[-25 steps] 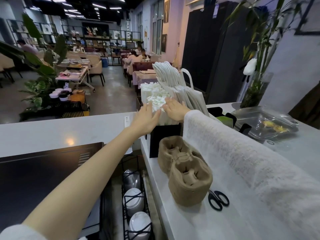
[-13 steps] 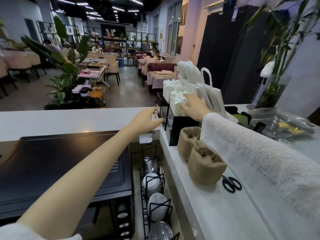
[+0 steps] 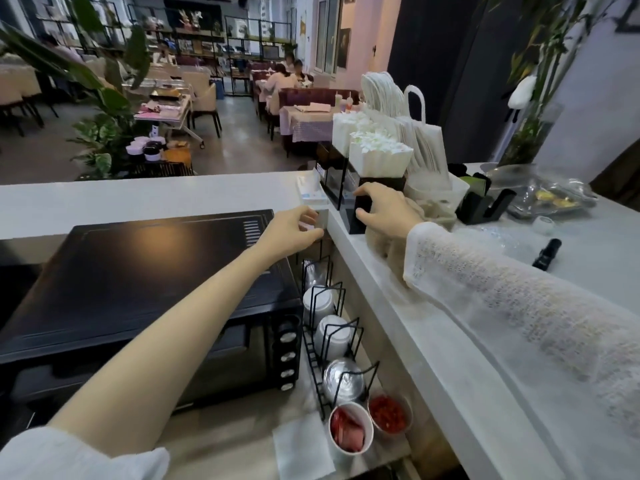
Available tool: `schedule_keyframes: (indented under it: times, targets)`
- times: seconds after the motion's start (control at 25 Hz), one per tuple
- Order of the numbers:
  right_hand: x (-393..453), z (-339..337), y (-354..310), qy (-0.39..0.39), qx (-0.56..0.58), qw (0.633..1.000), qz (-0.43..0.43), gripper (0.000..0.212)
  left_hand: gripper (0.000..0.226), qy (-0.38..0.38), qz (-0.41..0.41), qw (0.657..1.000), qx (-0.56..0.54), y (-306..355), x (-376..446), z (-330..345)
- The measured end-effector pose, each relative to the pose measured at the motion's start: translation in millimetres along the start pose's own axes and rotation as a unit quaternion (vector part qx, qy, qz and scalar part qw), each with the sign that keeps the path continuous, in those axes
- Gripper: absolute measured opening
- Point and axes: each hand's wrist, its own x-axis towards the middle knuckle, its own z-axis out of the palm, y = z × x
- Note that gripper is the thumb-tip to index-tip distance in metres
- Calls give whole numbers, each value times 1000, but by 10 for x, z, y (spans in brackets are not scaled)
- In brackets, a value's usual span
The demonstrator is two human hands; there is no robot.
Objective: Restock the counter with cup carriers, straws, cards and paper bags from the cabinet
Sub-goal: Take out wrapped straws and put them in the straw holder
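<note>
White wrapped straws [image 3: 377, 155] stand in a black holder [image 3: 360, 216] on the white counter [image 3: 450, 341]. My right hand [image 3: 386, 211] grips the holder's lower front, thumb on one side and fingers on the other. At the counter's corner, my left hand [image 3: 294, 232] pinches a small white card [image 3: 321, 219]. More cards [image 3: 310, 194] lie just behind it. White paper bags [image 3: 417, 133] with loop handles stand behind the straws. The brown cup carriers [image 3: 434, 211] are mostly hidden by my right hand and sleeve.
A black oven [image 3: 138, 271] sits below my left arm. Beside it are a wire rack of lidded cups [image 3: 329, 327] and two paper cups with red contents [image 3: 349, 429]. A black cylinder [image 3: 547, 252] and a plastic food tray [image 3: 550, 195] lie on the counter's right.
Both hands came down off the straw tops. The right hand now holds the black holder low down, and the left hand moved back to the small card at the counter corner.
</note>
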Motion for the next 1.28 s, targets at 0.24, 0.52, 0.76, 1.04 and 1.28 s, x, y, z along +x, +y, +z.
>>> schedule_keyframes:
  times: [0.24,0.52,0.76,1.04,1.28]
  targets:
    - [-506,87,-47,1,6,1000,12,39,37,-21,-12,1000,-16,-51,-281,288]
    - [-1062,81,-21,-12,-4,1000,19,34,42,-61,-11,998,0,69,-714,548]
    - [-1739,137,-16,-15,47,999,13,32,37,-80,-31,996,-8,234,-1318,751]
    - [-2803,327,-47,-53,105,993,10,31,33,-92,-65,994,-4,352,-2284,1104]
    - [-3590,532,62,-67,143,986,48,27,28,-108,-96,989,-32,391,-2984,1464]
